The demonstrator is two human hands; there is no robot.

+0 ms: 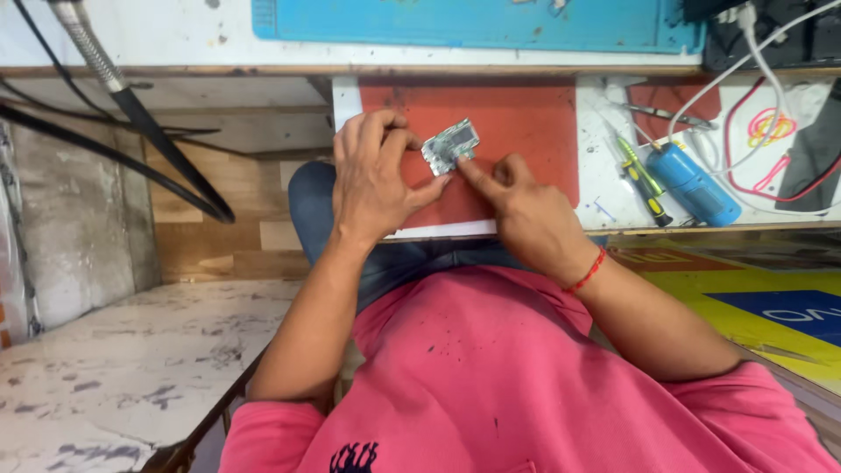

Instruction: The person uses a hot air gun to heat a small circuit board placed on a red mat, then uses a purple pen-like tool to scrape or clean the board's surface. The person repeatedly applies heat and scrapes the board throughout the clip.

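1. Nearest the camera is the pink shirt (517, 377), filling the lower middle, with both forearms reaching up from it to the counter (596, 175).
2. The left hand (372, 180) lies over the left edge of the red mat (517, 123); its fingers (394, 131) pinch the left side of a small circuit board (449, 145), thumb under it.
3. The right hand (526, 210) rests at the mat's near edge, a red thread (589, 270) round the wrist. Its forefinger is stretched out and touches the board's lower right corner; the other fingers are curled in, grasping nothing.
4. The board is tilted, held just above the mat, near the middle of the mat's left half.
5. The mat lies open above and right of the board, as far as its far edge.
6. Right of the mat, on the white counter, lie a green-and-yellow screwdriver (642, 180), a blue cylinder (696, 184) just beside it, tweezers (661, 112) nearer the far edge, and red and white cables (762, 131) by the right corner.
7. Past the far edge sits a blue mat (473, 22).
8. Left of the counter's edge there is a gap, crossed by a black hose (149, 131); a marbled slab (131, 368) lies lower left.
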